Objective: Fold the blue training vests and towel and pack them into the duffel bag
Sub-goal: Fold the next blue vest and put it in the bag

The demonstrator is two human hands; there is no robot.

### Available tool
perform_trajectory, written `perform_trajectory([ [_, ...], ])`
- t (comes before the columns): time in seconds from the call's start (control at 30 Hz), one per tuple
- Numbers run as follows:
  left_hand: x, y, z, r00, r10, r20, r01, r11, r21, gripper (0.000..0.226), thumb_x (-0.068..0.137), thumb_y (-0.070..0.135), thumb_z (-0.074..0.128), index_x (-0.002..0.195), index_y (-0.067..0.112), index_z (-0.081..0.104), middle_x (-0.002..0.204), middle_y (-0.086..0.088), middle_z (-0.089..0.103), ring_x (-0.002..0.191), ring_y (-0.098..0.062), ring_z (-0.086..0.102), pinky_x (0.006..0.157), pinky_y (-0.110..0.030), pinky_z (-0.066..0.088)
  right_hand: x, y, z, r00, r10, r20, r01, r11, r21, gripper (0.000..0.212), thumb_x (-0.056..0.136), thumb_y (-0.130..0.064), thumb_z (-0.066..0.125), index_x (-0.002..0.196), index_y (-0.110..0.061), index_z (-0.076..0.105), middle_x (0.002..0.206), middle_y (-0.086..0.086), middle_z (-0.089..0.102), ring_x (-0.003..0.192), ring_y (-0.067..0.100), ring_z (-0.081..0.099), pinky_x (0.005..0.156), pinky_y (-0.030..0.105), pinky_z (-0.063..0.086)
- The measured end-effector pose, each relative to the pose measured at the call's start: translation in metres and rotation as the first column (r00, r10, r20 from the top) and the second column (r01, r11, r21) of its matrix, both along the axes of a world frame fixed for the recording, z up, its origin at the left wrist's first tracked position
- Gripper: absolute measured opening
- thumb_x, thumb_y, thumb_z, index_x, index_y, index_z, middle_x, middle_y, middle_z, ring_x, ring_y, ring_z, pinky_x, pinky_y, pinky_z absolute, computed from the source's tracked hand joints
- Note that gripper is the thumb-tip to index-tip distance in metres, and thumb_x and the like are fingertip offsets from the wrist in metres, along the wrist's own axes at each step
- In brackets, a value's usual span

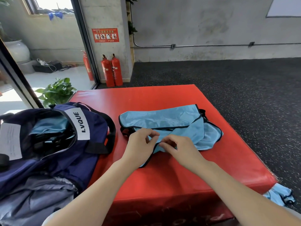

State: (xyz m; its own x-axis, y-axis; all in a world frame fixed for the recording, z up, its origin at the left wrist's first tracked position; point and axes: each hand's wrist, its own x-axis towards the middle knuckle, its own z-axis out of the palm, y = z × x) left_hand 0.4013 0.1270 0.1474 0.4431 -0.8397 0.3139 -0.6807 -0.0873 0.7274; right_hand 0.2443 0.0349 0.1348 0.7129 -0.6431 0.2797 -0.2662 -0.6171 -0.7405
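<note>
A light blue training vest [164,119] with black trim lies partly folded on the red mat [162,178]. My left hand [140,145] and my right hand [177,148] meet at its near edge, and both pinch the black-trimmed hem. At the left stands the navy duffel bag [91,128], unzipped, with folded light blue fabric [50,126] inside it. Another light blue vest [280,195] hangs crumpled past the mat's near right corner.
Dark speckled rubber floor [236,82] surrounds the mat. Red fire extinguishers [112,70] stand by the concrete pillar behind. A potted green plant [56,92] sits beyond the bag next to a glass door.
</note>
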Motion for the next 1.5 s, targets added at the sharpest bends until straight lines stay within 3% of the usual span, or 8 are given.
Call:
perform_trajectory([
  [0.13,-0.017,0.016,0.003,0.990,-0.125,0.060,0.127,0.991,-0.032,0.026,0.086,0.009,0.065,0.104,0.026,0.073,0.091,0.016,0.068,0.082,-0.008,0.059,0.073,-0.006,0.040,-0.006,-0.003,0.004,0.998,-0.010,0.056,0.005,0.996,0.084,0.006,0.093,-0.031,0.072,0.092,-0.027,0.076,0.071,-0.008,0.067,0.063,0.009,0.055,0.063,0.030,0.044],
  [0.23,-0.018,0.022,-0.001,0.991,-0.111,0.072,0.112,0.994,-0.012,0.027,0.085,0.015,0.069,0.108,0.028,0.070,0.095,0.014,0.066,0.086,-0.006,0.059,0.080,-0.009,0.042,-0.012,-0.002,0.009,0.996,-0.003,0.084,-0.007,0.993,0.117,0.007,0.093,-0.029,0.073,0.090,-0.026,0.078,0.070,-0.009,0.068,0.062,0.000,0.052,0.060,0.018,0.040],
  [0.53,-0.026,0.024,0.001,0.990,0.025,0.136,-0.016,0.998,-0.064,0.014,0.090,0.022,0.067,0.100,0.028,0.074,0.089,0.018,0.067,0.088,0.001,0.058,0.080,-0.008,0.041,-0.021,-0.002,0.015,0.994,-0.070,0.089,0.057,0.988,0.141,0.008,0.089,-0.022,0.076,0.096,-0.026,0.078,0.082,-0.010,0.074,0.074,-0.002,0.062,0.068,0.010,0.043],
  [0.67,-0.013,0.026,-0.006,0.968,0.008,0.251,0.009,0.998,-0.069,0.016,0.093,0.018,0.064,0.105,0.025,0.073,0.100,0.016,0.068,0.095,-0.002,0.061,0.085,-0.019,0.047,-0.031,-0.009,0.016,0.997,-0.073,0.028,0.070,0.995,0.074,0.014,0.089,-0.016,0.075,0.101,-0.023,0.077,0.090,-0.018,0.072,0.081,-0.008,0.062,0.073,0.006,0.041],
  [0.83,0.004,0.033,0.001,0.971,0.062,0.230,-0.027,0.988,-0.150,0.020,0.093,0.006,0.065,0.107,0.017,0.075,0.101,0.011,0.067,0.094,-0.001,0.058,0.085,-0.001,0.035,-0.056,-0.023,0.019,0.992,-0.120,-0.041,0.119,0.993,-0.011,0.014,0.091,-0.014,0.073,0.100,-0.023,0.078,0.092,-0.020,0.070,0.084,-0.011,0.058,0.074,0.004,0.038],
  [1.1,0.024,0.052,0.007,0.965,0.128,0.229,-0.088,0.981,-0.174,0.018,0.092,0.008,0.067,0.102,0.019,0.077,0.094,0.017,0.062,0.088,-0.002,0.056,0.083,-0.001,0.035,-0.105,-0.047,0.013,0.963,-0.250,-0.098,0.241,0.965,-0.100,0.016,0.089,-0.011,0.073,0.096,-0.024,0.078,0.089,-0.021,0.069,0.088,-0.015,0.059,0.077,0.003,0.038],
  [1.27,0.040,0.071,0.008,0.962,0.176,0.210,-0.140,0.974,-0.176,0.018,0.091,0.007,0.068,0.100,0.021,0.076,0.091,0.012,0.066,0.085,-0.008,0.060,0.081,-0.020,0.043,-0.138,-0.052,0.013,0.939,-0.338,-0.058,0.325,0.931,-0.164,0.015,0.088,-0.011,0.075,0.097,-0.023,0.079,0.094,-0.014,0.072,0.090,-0.001,0.064,0.088,0.022,0.048],
  [1.5,0.047,0.093,0.000,0.963,0.166,0.213,-0.135,0.979,-0.154,0.024,0.092,0.003,0.063,0.099,0.021,0.077,0.095,0.011,0.071,0.089,-0.005,0.063,0.082,-0.001,0.036,-0.158,-0.041,0.013,0.935,-0.347,-0.069,0.309,0.896,-0.320,0.021,0.089,-0.001,0.070,0.102,-0.016,0.077,0.101,-0.004,0.072,0.098,0.013,0.062,0.094,0.027,0.043],
])
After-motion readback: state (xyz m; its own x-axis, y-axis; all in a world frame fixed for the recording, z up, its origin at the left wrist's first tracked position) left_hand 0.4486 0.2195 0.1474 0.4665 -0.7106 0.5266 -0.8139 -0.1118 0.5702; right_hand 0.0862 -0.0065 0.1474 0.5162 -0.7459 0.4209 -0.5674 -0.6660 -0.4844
